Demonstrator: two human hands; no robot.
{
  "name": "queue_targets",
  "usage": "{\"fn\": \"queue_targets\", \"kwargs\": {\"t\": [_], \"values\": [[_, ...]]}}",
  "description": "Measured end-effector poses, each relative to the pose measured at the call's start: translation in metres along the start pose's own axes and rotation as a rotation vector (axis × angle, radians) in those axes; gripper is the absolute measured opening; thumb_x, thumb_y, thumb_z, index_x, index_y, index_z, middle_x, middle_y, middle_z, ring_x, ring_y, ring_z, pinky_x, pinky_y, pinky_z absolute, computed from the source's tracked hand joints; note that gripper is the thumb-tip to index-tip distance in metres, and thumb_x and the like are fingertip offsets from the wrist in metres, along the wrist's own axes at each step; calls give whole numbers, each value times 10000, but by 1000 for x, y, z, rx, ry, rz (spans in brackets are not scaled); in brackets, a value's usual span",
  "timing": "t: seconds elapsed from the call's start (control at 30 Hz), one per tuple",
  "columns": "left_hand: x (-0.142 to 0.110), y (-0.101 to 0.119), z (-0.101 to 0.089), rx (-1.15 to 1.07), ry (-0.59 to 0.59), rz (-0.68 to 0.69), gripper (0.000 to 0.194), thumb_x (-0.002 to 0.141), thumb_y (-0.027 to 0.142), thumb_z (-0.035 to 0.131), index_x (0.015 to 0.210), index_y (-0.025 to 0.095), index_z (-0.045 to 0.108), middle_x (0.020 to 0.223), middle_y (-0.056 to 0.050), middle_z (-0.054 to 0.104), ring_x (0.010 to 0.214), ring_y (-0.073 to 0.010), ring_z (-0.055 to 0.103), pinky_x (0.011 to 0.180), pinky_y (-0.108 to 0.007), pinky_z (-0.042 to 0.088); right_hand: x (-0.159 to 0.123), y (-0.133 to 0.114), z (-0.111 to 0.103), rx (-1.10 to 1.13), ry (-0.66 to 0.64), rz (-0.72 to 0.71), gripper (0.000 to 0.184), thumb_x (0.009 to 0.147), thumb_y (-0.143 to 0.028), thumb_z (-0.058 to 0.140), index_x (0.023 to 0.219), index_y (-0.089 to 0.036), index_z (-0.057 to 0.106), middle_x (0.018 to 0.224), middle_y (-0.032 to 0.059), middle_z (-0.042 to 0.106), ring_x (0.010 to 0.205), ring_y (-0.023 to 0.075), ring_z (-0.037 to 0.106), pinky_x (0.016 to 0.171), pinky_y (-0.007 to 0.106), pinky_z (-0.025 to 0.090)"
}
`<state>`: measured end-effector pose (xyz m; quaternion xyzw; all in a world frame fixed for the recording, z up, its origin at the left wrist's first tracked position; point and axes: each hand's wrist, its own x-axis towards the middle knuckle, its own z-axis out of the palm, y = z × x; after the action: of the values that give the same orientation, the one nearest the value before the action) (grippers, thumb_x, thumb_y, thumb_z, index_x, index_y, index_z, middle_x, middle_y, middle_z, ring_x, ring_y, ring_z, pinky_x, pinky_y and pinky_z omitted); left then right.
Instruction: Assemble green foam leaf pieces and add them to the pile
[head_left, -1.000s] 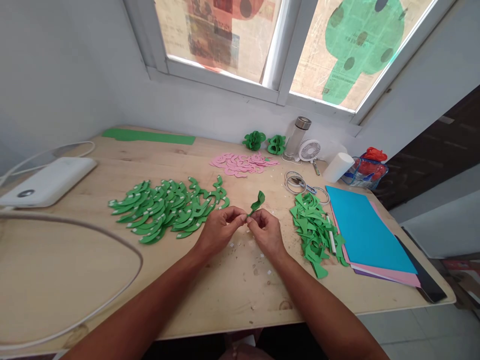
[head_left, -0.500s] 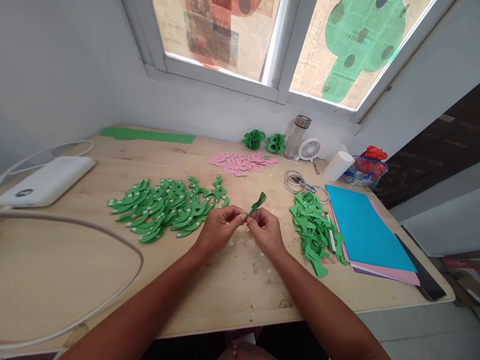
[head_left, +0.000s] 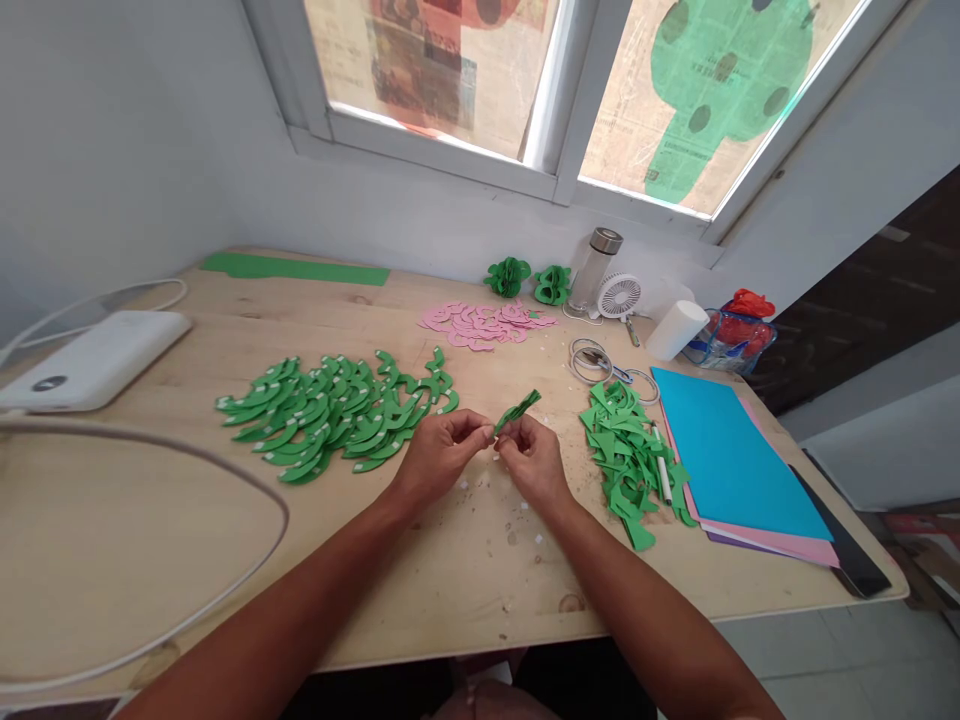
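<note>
A small stack of green paper pieces (head_left: 520, 407) is pinched between my two hands over the middle of the table. My left hand (head_left: 444, 455) is closed on its lower left end, thumb and forefinger together. Close beside it, my right hand (head_left: 531, 458) is closed on the same stack, which tilts up to the right. The fingertips hide its lower end. Left of my hands lies a spread of curved green paper pieces (head_left: 330, 420), many with small white tabs. Green paper scraps (head_left: 630, 460) are heaped on the right, with a white pen (head_left: 664, 478) on them.
Pink paper cut-outs (head_left: 487, 325) lie farther back, with two green paper balls (head_left: 508, 277) behind them. A bottle (head_left: 596, 270), small fan (head_left: 619, 297) and scissors (head_left: 607, 366) are at the back right. Blue sheets (head_left: 739, 455) lie right; a power bank (head_left: 97, 360) and cable lie left.
The green paper stack has tipped over to the right and lies flatter between my fingers. Both hands stay in nearly the same place.
</note>
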<state>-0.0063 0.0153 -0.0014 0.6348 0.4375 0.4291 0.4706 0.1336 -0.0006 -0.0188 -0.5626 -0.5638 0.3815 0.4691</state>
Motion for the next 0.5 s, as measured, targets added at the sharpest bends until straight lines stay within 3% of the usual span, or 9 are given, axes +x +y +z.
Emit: {"fn": "queue_targets", "kwargs": {"t": [0.17,0.5], "values": [[1,1,0,-65,19,-43,208,720,329,578,661,142,649,599,-10,612,577,-130,544,546,-223,426,-1,-3,0,15,-14,-12,68,692,-214,512,674,-171,560,600,-23,556,514,101,451,496,217,350],[0,-5,1,48,35,30,206,724,331,567,672,149,647,609,-3,621,574,-128,543,536,-220,417,-1,-1,1,-25,14,0,64,683,-220,529,656,-170,560,556,-39,529,474,91,426,465,210,323]]}}
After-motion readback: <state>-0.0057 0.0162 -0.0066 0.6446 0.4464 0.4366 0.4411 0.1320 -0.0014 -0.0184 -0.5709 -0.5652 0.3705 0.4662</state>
